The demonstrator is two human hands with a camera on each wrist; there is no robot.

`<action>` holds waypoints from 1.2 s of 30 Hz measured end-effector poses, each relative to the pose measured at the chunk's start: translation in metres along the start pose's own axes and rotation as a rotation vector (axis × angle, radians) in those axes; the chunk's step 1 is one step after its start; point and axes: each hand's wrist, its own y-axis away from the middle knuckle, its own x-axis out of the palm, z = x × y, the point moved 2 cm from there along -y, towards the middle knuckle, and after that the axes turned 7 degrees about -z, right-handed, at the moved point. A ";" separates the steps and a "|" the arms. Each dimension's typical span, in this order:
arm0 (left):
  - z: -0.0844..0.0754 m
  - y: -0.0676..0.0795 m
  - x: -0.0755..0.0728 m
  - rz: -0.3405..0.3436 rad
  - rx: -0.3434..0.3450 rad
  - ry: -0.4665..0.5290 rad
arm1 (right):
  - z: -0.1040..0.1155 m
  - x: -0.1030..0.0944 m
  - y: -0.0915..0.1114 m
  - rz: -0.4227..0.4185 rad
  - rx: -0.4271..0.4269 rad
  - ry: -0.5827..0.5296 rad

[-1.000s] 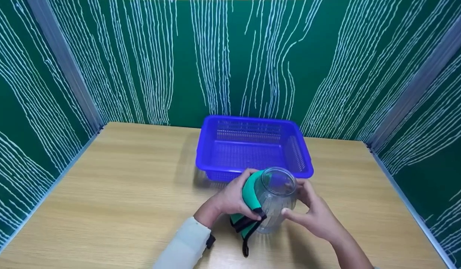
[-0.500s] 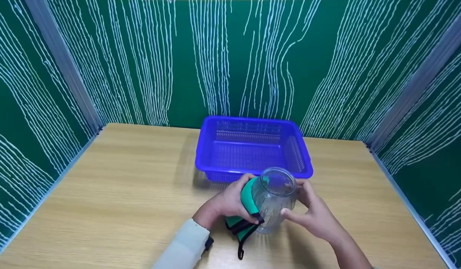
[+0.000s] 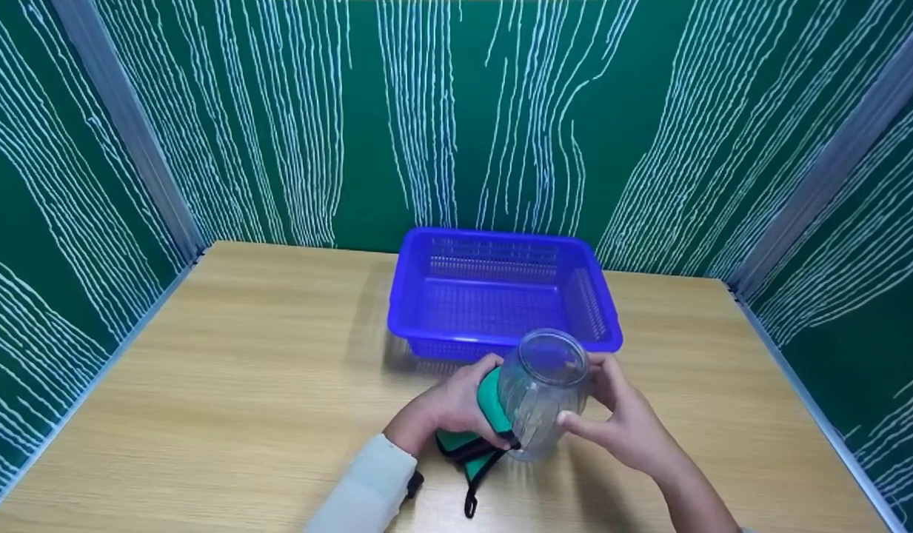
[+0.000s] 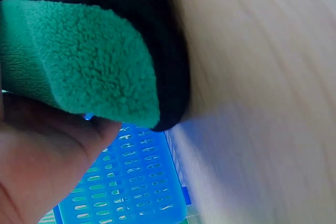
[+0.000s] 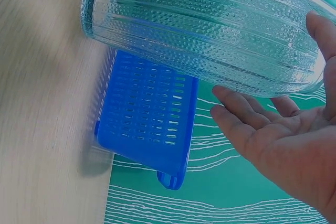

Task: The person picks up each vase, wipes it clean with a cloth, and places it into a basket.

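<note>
A clear glass jar (image 3: 546, 403) with an open round mouth stands on the table, its ribbed, pebbled wall close up in the right wrist view (image 5: 194, 30). My left hand (image 3: 456, 406) grips a green cloth (image 3: 492, 400) with black edging and presses it to the jar's left side. A fold of the cloth and its black loop hang below that hand. In the left wrist view the cloth's fleecy face (image 4: 97, 61) fills the upper left. My right hand (image 3: 630, 429) holds the jar from the right, thumb in front and fingers behind; some fingertips are hidden by the glass in the head view.
A blue perforated plastic basket (image 3: 441, 337) sits just behind the jar on the wooden table (image 3: 278, 385). Green walls with white wavy lines (image 3: 486, 111) enclose the back and sides, with grey metal posts (image 3: 130, 104) at the corners.
My left hand and the cloth have slid slightly down the jar's left side, and the hanging loop has shifted down and left. My right hand and the jar stay nearly in place.
</note>
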 end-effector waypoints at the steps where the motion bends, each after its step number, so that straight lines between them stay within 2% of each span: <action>1: 0.000 0.000 0.000 0.003 -0.003 -0.005 | 0.000 0.000 0.000 -0.008 0.012 -0.005; 10: 0.001 0.000 -0.001 0.008 -0.022 -0.047 | -0.001 0.001 0.000 -0.015 0.049 0.005; 19: 0.001 0.002 -0.002 -0.002 -0.030 -0.275 | -0.001 0.001 0.000 -0.013 0.005 0.003; 26: 0.001 0.001 0.000 0.011 -0.040 -0.382 | 0.001 0.001 -0.001 -0.009 0.007 -0.007; 32: 0.000 0.003 0.000 0.029 -0.043 -0.370 | 0.001 -0.001 -0.001 0.001 0.009 -0.002; 36: 0.002 0.005 -0.005 0.064 -0.058 -0.247 | 0.001 0.000 0.000 0.001 0.037 0.014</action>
